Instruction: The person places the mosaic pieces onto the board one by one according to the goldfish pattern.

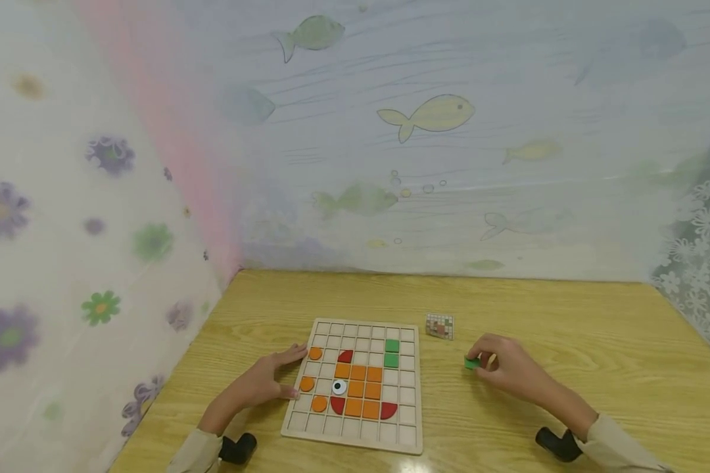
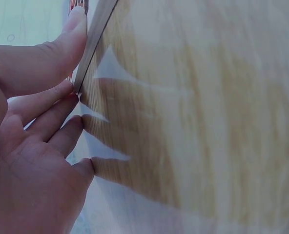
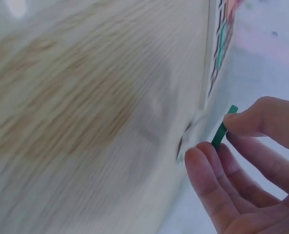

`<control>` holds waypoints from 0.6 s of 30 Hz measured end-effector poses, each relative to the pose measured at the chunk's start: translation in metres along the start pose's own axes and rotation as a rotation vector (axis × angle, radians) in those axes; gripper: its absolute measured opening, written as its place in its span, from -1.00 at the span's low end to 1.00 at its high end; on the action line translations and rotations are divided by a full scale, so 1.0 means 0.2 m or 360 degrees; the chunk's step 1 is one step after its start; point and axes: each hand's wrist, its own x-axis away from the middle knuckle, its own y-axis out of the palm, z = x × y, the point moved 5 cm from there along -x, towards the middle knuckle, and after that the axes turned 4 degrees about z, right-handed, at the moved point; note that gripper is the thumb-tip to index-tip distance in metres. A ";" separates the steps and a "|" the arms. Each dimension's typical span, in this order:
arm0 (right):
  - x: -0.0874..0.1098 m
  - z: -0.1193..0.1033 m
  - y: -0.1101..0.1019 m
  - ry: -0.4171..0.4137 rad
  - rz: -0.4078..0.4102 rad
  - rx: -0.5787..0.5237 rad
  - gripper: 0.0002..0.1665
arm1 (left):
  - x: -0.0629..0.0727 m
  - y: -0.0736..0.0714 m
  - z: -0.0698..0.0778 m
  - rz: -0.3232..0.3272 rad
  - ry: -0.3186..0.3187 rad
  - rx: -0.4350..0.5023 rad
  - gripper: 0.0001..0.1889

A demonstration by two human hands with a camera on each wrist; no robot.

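Observation:
A wooden grid board point(image 1: 407, 396) lies on the table, carrying orange squares point(image 1: 357, 389), orange discs point(image 1: 307, 383), red quarter-round pieces point(image 1: 388, 410), two green squares point(image 1: 392, 360) and a round eye piece point(image 1: 339, 387). Along its left edge, my left hand point(image 1: 259, 381) rests with fingers spread and thumb touching the rim. In the left wrist view, those fingertips meet the table beside the board. To the right of the board, just above the table, my right hand point(image 1: 511, 369) pinches a small green tile point(image 3: 221, 131) between thumb and fingers.
A small pattern card point(image 1: 440, 326) with a coloured grid lies behind the board's right corner. The wood-grain table point(image 1: 568, 328) ends at a wall hanging point(image 1: 355, 144) with painted fish. On the left runs a flowered curtain point(image 1: 100, 230).

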 end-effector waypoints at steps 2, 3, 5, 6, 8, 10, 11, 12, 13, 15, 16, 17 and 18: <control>-0.02 -0.01 0.02 -0.0003 -0.0012 -0.0013 -0.86 | 0.00 0.00 0.00 0.0002 -0.0003 -0.0004 -0.15; -0.03 -0.01 0.03 -0.0004 -0.0018 -0.0019 -0.86 | 0.00 0.00 -0.01 0.0001 -0.0005 -0.0005 -0.15; -0.05 -0.02 0.05 -0.0016 -0.0025 -0.0040 -0.86 | 0.00 0.00 -0.01 -0.0004 -0.0004 -0.0009 -0.15; -0.06 -0.02 0.06 -0.0018 -0.0028 -0.0054 -0.87 | 0.00 0.00 -0.01 -0.0005 -0.0004 -0.0010 -0.15; -0.08 -0.03 0.07 -0.0025 -0.0037 -0.0070 -0.87 | 0.00 0.00 -0.02 -0.0001 -0.0007 -0.0012 -0.15; -0.10 -0.03 0.09 -0.0029 -0.0041 -0.0072 -0.88 | 0.01 0.00 -0.02 0.0008 -0.0010 -0.0014 -0.15; -0.10 -0.04 0.10 -0.0028 -0.0044 -0.0068 -0.88 | 0.01 0.00 -0.02 0.0014 -0.0011 -0.0017 -0.15; -0.11 -0.04 0.12 -0.0028 -0.0045 -0.0061 -0.88 | 0.01 -0.01 -0.02 0.0019 -0.0009 -0.0017 -0.15; -0.12 -0.04 0.13 -0.0025 -0.0045 -0.0057 -0.87 | 0.00 -0.01 -0.03 0.0024 -0.0008 -0.0021 -0.15; -0.14 -0.04 0.15 -0.0024 -0.0048 -0.0044 -0.86 | 0.00 0.00 -0.03 0.0021 -0.0003 -0.0018 -0.15; -0.15 -0.04 0.16 -0.0025 -0.0047 -0.0038 -0.86 | 0.00 0.00 -0.03 0.0020 -0.0002 -0.0018 -0.15; -0.15 -0.05 0.17 -0.0025 -0.0048 -0.0042 -0.85 | 0.00 0.00 -0.03 0.0016 0.0000 -0.0017 -0.15; -0.16 -0.05 0.17 -0.0031 -0.0047 -0.0043 -0.85 | -0.01 0.00 -0.03 0.0015 0.0001 -0.0013 -0.15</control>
